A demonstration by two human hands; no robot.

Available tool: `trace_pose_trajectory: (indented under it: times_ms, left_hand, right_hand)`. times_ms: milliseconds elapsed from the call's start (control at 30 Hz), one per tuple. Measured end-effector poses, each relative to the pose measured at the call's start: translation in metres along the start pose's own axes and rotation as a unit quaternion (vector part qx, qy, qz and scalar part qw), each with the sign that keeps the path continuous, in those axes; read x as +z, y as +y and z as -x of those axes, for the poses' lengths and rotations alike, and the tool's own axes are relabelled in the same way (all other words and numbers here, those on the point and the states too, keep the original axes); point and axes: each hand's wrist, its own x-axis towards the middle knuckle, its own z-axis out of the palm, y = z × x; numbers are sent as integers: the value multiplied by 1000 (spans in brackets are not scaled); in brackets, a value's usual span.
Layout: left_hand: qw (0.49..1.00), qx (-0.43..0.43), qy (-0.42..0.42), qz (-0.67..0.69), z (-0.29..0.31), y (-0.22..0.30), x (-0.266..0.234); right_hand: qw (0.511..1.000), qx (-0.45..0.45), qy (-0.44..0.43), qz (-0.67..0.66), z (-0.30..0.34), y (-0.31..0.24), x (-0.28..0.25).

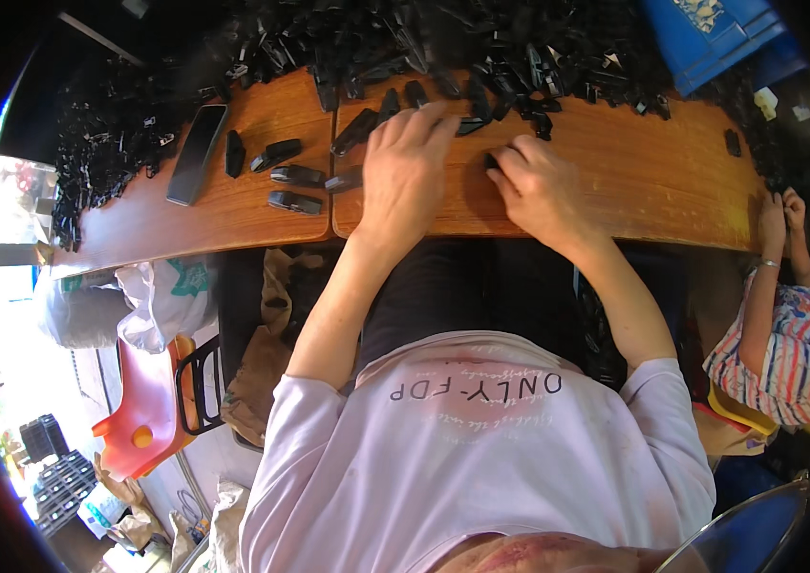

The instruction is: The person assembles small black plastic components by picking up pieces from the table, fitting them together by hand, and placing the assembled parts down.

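Note:
My left hand (405, 172) reaches over the brown wooden table (615, 181), fingers stretched toward black plastic pieces at the front of a big heap. Its fingertips are slightly blurred, and I see nothing held in them. To its right, my right hand (543, 186) is closed in a pinch. A small black plastic piece (491, 160) shows at its fingertips, mostly hidden by them. Left of my left hand lie several separate elongated black plastic pieces (297, 176), some with shiny greyish sides. One long black piece (355, 131) rests close to the left wrist's far side.
A heap of black parts (281, 38) spans the table's far side. A flat dark phone-like slab (197, 155) lies at left. A blue crate (715, 43) stands far right. Another person's hands (779, 215) are at the right end. A pink chair (142, 411) stands lower left.

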Motion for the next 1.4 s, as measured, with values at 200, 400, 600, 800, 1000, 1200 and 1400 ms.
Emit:
trace_pose_trajectory:
  times_ms: [200,400,600,800,1000,1200,1400]
  left_hand:
    - [994,-40,-94,-37,-11,13,38]
    - [995,-72,-67,6,9,39,13]
    - [946,-205,-76,241,12,49,-12]
    - [983,19,-139,120,9,21,-14]
    - [970,-79,-109,201,15,19,-1]
    - [946,-147,-88,276,24,13,-5]
    - [947,-106,-79,292,23,15,1]
  right_hand:
    - [993,113,-35,-24,25,36,-32]
    - [992,102,18,-75,37,36,-24]
    - [989,73,62,-114,36,32,-16]
    - [971,87,48,-215,35,11,-17]
    - [979,33,5,-203,29,-3,-14]
    - [985,-22,-22,-171,25,-3,-22]
    - [986,-91,46,-135,7,-7,4]
